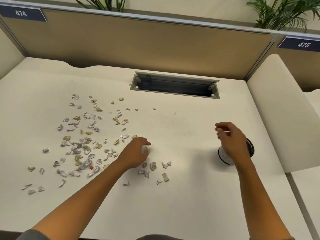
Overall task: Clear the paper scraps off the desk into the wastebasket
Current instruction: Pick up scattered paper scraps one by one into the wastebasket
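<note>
The tabletop (181,196) is showing a smooth, matt cream laminate. The paper scraps (81,148) are appearing crumpled, white and tan, matt. The partition (147,44) is presenting tan cloth with a metal-looking top rail. The wastebasket (225,157) is showing glossy white sides.

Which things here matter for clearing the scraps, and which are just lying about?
For the job:
paper scraps scattered on the desk
small wastebasket on the desk
left hand, gripping a scrap
right hand, over the wastebasket

Just lying about:
open cable tray
number plates 474, 475
plants
</note>
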A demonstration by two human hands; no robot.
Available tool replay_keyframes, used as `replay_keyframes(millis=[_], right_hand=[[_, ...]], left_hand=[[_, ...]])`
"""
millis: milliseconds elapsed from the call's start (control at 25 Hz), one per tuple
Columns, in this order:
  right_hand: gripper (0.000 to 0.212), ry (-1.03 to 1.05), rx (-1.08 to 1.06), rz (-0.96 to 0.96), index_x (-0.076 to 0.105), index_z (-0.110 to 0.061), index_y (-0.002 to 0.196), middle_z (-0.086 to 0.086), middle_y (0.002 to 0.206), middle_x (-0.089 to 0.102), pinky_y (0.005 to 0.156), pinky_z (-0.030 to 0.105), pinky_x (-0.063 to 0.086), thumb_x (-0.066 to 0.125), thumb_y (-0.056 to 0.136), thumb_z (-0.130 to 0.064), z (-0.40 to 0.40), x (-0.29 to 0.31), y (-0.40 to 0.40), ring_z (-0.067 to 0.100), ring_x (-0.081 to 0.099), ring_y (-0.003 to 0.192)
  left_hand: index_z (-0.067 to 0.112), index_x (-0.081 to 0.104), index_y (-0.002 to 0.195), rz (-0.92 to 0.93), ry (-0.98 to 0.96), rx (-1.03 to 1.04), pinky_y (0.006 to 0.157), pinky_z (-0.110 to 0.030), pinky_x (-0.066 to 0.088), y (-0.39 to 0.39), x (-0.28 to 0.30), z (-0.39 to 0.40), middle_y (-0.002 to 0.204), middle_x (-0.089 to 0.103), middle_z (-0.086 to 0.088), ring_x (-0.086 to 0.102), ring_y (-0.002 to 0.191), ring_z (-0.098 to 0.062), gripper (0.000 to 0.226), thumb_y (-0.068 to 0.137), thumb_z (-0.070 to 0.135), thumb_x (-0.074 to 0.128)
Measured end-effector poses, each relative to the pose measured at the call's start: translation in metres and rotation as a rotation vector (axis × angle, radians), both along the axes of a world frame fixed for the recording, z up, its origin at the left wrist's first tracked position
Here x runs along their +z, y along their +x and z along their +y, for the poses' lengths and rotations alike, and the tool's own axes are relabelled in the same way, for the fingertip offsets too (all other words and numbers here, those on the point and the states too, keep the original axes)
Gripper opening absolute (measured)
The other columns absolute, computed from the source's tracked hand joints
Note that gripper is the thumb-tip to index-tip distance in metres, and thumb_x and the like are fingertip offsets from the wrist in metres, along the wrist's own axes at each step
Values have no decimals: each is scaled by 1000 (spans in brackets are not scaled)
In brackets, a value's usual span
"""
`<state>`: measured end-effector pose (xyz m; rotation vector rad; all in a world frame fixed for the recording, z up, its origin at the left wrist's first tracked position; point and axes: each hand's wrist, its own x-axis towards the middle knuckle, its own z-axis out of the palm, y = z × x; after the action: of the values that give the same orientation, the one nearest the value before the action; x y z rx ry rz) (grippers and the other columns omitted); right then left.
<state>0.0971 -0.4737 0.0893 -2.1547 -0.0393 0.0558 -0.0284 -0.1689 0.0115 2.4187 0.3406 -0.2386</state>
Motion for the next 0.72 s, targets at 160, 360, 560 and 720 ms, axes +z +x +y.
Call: replay_keyframes(millis=[160, 360, 560, 720], right_hand=[[27, -207, 517, 346, 61, -29, 117, -5, 111, 62, 82, 37, 58, 68, 91, -34, 51, -23, -28, 19, 66, 92], [86, -474, 675, 433, 41, -33, 136, -9, 127, 40, 89, 31, 49, 82, 65, -60, 84, -63, -79, 10, 54, 105], [97, -473, 633, 295, 40, -33, 133, -9, 126, 34, 82, 32, 53, 90, 52, -54, 99, -80, -112, 13, 52, 108], [57, -420, 553, 217, 51, -28, 124, -5, 119, 38, 81, 29, 51, 80, 77, -38, 111, -89, -121, 17, 54, 101]], left_hand=[[24, 32, 150, 83, 144, -217, 121, -37, 13, -10, -20, 25, 163, 12, -2, 3, 151, -21, 61, 95, 38, 55], [21, 35, 148, 17, 91, -243, 117, -31, 19, -14, -21, 30, 160, 19, -4, 13, 148, -17, 69, 90, 49, 59], [32, 15, 152, 104, 15, -422, 105, -25, 36, -18, -10, 30, 145, 21, 13, 24, 133, -4, 124, 52, 70, 79], [26, 31, 148, 101, 26, -519, 86, -21, 42, -11, -9, 28, 131, 31, 8, 42, 107, -8, 104, 60, 47, 85]])
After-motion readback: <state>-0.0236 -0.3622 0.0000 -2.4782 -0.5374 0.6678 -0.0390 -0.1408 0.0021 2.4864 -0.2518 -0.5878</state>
